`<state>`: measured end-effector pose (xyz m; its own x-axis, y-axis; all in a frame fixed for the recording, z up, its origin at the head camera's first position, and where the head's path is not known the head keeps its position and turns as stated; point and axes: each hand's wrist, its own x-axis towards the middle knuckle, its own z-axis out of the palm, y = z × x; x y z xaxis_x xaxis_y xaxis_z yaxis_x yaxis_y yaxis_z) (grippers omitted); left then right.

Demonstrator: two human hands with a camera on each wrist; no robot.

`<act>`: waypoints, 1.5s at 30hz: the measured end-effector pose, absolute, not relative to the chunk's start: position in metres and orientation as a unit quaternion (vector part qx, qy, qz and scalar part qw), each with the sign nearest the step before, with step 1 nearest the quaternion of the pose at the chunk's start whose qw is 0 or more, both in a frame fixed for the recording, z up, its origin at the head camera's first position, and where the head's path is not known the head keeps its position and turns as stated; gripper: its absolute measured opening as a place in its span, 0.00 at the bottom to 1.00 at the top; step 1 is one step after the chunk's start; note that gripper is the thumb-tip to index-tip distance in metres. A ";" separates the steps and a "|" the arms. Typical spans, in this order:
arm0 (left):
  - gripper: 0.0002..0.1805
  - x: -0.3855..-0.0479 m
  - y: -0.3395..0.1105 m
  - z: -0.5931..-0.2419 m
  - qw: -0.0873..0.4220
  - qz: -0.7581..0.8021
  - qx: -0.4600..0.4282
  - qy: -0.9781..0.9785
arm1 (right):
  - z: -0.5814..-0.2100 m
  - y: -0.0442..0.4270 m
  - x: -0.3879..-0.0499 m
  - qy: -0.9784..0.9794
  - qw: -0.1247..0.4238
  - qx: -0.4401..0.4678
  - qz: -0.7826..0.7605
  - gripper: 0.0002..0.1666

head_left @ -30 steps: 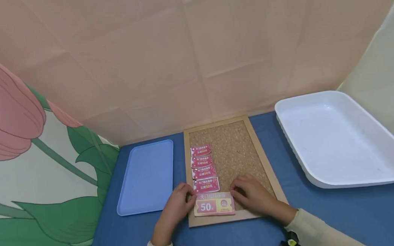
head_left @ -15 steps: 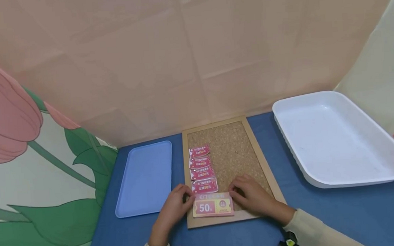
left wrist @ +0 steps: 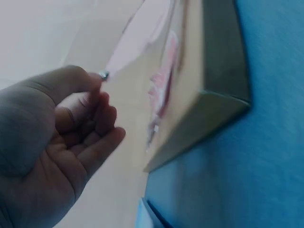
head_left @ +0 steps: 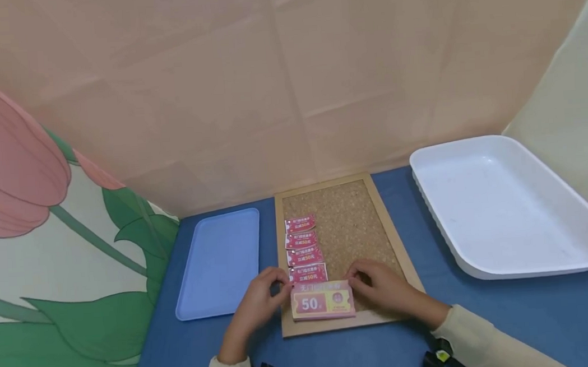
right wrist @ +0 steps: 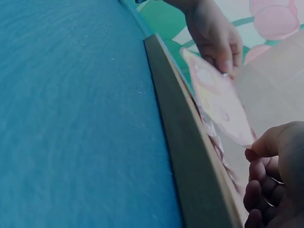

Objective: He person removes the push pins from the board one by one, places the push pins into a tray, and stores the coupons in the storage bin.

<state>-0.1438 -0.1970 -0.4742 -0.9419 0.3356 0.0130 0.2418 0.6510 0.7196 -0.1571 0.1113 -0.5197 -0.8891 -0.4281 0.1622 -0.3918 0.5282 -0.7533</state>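
A pink and yellow paper coupon (head_left: 322,301) printed with "50" is held above the lower part of a wood-framed corkboard (head_left: 357,224). My left hand (head_left: 264,300) pinches its upper left corner between thumb and finger. On the opposite side, my right hand (head_left: 381,287) pinches the upper right corner. Both wrist views show the coupon apart from the board and tilted. A small shiny spot (left wrist: 104,75) shows at the left thumb tip; its kind is unclear. Several red coupons (head_left: 304,256) lie in a column on the cork's left side, the lowest partly hidden by the held one.
A shallow blue tray (head_left: 218,264) lies left of the board. To the right stands a deep white tray (head_left: 518,209). Both rest on a blue tablecloth (head_left: 385,357), with a beige cloth backdrop (head_left: 288,94) behind and a tulip-patterned one (head_left: 14,150) at the left.
Both hands have raised the pink and yellow coupon slightly; it looks larger and covers more of the lowest red coupon. The trays and board stay in place.
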 end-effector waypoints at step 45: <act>0.07 -0.180 -0.271 -0.453 -0.047 0.427 0.115 0.896 | -0.430 0.241 -0.170 0.915 -0.150 -0.216 -0.306 0.01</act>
<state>-0.1796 -0.2710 -0.4528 -0.9693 0.1658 0.1817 0.2456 0.6087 0.7544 -0.1702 0.2414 -0.4296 -0.8623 -0.3028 0.4058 -0.4861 0.7194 -0.4962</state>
